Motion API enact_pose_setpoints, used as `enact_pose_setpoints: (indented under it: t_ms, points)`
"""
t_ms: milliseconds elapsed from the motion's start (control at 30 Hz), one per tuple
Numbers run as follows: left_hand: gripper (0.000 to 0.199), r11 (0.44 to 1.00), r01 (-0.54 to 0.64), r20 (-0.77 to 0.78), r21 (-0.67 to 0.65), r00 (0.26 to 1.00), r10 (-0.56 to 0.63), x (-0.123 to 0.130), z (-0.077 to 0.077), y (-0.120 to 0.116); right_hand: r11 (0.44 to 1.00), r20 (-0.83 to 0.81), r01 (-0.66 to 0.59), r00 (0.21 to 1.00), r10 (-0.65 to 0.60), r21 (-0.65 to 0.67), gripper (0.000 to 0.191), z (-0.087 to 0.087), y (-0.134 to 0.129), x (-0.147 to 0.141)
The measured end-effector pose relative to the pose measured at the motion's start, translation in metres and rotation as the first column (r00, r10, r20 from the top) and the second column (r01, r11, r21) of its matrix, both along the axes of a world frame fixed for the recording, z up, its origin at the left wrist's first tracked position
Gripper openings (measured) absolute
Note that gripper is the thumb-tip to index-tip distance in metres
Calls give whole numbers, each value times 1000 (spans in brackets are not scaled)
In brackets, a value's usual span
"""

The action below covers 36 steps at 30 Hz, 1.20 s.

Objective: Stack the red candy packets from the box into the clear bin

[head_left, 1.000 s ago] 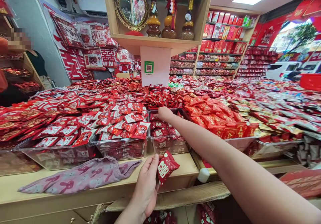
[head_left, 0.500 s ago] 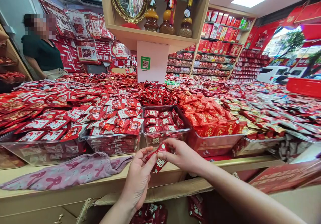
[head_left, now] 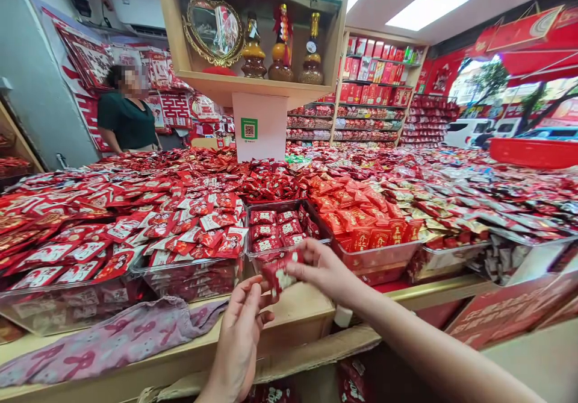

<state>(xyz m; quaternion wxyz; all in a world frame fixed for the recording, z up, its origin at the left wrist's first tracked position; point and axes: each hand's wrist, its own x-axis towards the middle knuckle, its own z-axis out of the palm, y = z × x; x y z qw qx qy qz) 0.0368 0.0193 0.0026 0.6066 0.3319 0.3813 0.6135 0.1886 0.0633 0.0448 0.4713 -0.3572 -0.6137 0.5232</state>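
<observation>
Packet (head_left: 282, 274) sits pinched in your right hand (head_left: 324, 270), at 6 o'clock of the clear tub (head_left: 276, 206). Left hand (head_left: 239, 324), 7 o'clock of the packet, loosely spread; contact unclear. Pinch lightly, edge only; cup left fingers underneath.

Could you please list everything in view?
Held packet: 1, dark red, centre
Wrapped packets: uncountable, mostly red, across counter
Bins: several, clear, counter front
Patterned cloth: 1, pink, counter left
Cardboard box: 1, brown, bottom centre
Display cabinet: 1, beige, upper centre
Gourd bottles: 3, amber-brown, cabinet
Heart-shaped mirror: 1, gold-framed, cabinet
QR sign: 1, green, below cabinet
Shelved boxes: many, mostly red, rear
Air conditioner: 1, white, rear left
Person: 1, green top, left
Tub: 1, red, right
Left hand: 1, bare, lower centre
Right hand: 1, bare, holding packet
</observation>
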Motion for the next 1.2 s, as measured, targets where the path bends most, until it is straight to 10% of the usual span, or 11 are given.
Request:
enact_pose_setpoints:
  t_ms: [267,633,1200]
  points:
    - [23,997,20,-138,-76,990,-30,-2,-1,-1,849,376,478,762,-528,223,41,58,114,0]
    - [18,997,9,-174,-83,984,-23,0,6,-5,955,632,282,724,-276,94,37,27,119,-37]
    - [13,995,38,-204,-93,977,-56,3,8,-5,986,851,29,501,-158,166,25,34,99,-31]
